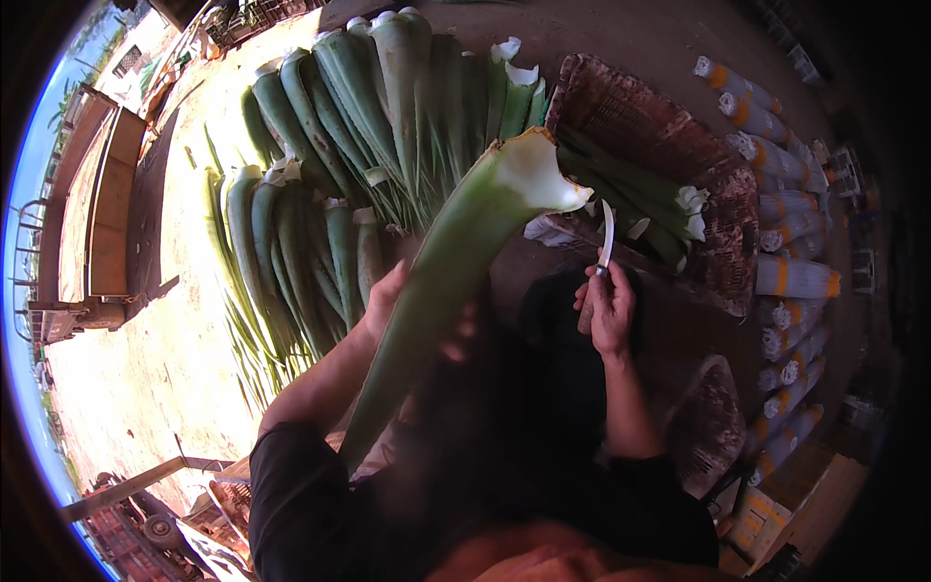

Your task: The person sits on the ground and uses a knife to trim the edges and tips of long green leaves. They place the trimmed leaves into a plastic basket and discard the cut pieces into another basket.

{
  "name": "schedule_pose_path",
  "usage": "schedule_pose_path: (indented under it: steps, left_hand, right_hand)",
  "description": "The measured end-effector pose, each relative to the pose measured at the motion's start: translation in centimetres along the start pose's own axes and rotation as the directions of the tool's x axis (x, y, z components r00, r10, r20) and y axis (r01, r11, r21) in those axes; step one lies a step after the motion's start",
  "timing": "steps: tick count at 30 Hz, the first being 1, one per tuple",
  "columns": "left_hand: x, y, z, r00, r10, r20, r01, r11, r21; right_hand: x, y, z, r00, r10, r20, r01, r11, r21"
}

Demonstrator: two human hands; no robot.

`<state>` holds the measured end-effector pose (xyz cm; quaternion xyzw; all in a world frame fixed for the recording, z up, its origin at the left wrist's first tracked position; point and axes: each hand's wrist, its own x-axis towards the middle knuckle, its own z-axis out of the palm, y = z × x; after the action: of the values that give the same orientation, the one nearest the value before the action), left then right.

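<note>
A long, thick green aloe leaf [441, 257] slants across the middle, its broad whitish base up and its narrow tip down by my left arm. My left hand [388, 299] is wrapped round the leaf from behind; the leaf hides part of the fingers. To the right, my right hand [611, 308] grips a small knife [607, 241] by its brown handle, its slightly curved blade pointing up. The blade is close to the leaf's base, apart from it. Beyond the knife, a reddish-brown crate [659, 107] holds several more aloe leaves [640, 199].
Rows of aloe leaves [335, 97] lie on the ground ahead and left, pale bases facing away. Several wrapped bundles with yellow bands [795, 276] are stacked along the right. Another stained crate [713, 417] stands near my right arm. A brown truck bed [116, 199] is at the far left.
</note>
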<state>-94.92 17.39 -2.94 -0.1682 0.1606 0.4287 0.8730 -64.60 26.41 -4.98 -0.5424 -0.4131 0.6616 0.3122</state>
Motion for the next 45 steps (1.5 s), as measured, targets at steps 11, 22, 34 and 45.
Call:
schedule_pose_path:
  steps: [11, 22, 34, 45]
  left_hand:
    - [3.5, 1.3, 3.4, 0.974, -0.191, -0.124, 0.191, 0.981, -0.010]
    - [7.8, -1.2, 6.3, 0.912, -0.234, -0.337, 0.331, 0.904, 0.270]
    - [11.7, -0.9, 7.8, 0.912, -0.213, -0.350, 0.363, 0.817, 0.448]
    - [15.7, 1.1, 9.0, 0.866, -0.122, -0.484, 0.427, 0.684, 0.591]
  right_hand:
    - [2.8, -10.9, -0.1, 0.846, -0.441, 0.301, 0.505, 0.482, -0.716]
    - [2.8, -11.4, -4.7, 0.863, -0.446, 0.238, 0.472, 0.540, -0.697]
    - [4.9, -10.3, -7.4, 0.909, -0.400, 0.118, 0.380, 0.679, -0.628]
    - [8.5, -8.4, -9.4, 0.925, -0.375, 0.061, 0.325, 0.697, -0.639]
